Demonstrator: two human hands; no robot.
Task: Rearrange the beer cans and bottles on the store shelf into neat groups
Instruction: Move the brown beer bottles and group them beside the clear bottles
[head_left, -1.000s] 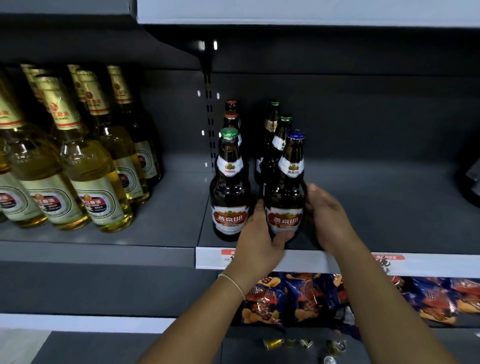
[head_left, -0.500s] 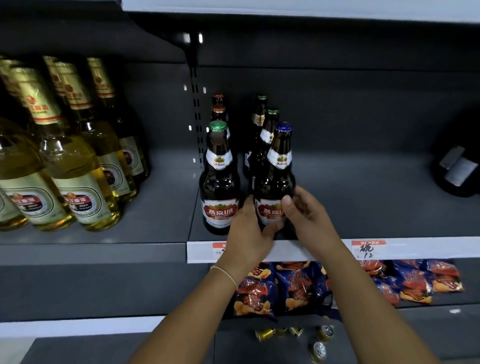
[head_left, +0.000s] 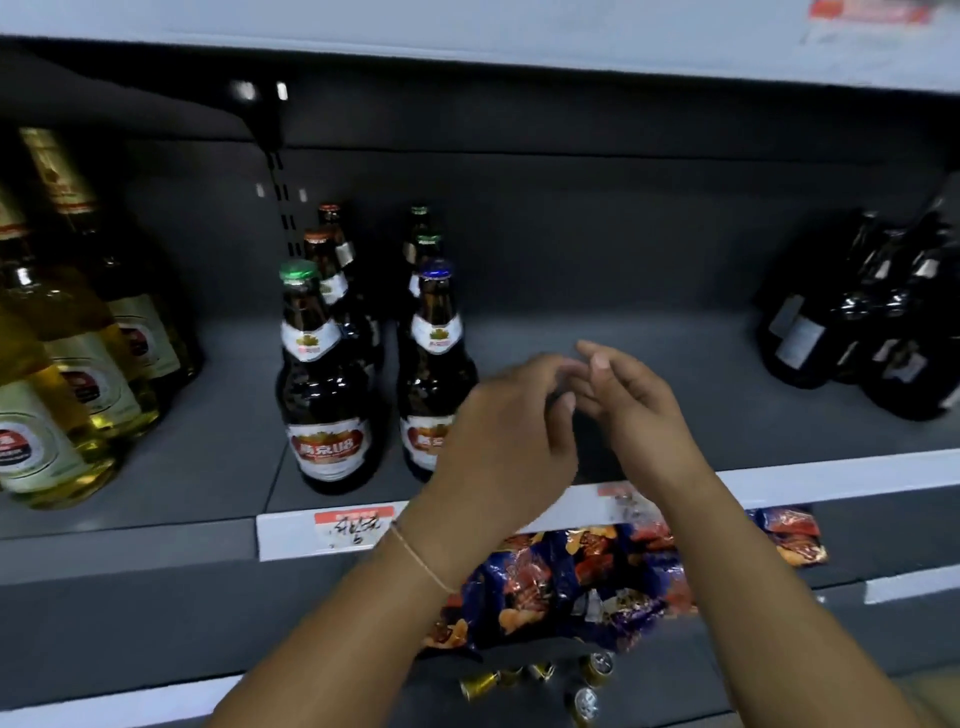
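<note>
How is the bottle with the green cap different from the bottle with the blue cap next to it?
The green-capped bottle stands on the left, in full view; the blue-capped bottle stands to its right, its lower label partly hidden behind the left hand. Their caps differ: green against blue. Both are dark brown glass, upright at the shelf's front, with matching white neck labels and red body labels.

This is a shop. Grey metal shelves (head_left: 597, 332) carry a white price strip (head_left: 332, 530) with a red handwritten tag (head_left: 353, 522) on the near edge. Many bottles of the same kind stand in rows: dark beer bottles (head_left: 324, 384) in the middle, yellow bottles (head_left: 62, 364) at left. Snack bags (head_left: 561, 577) lie on the lower shelf.
</note>
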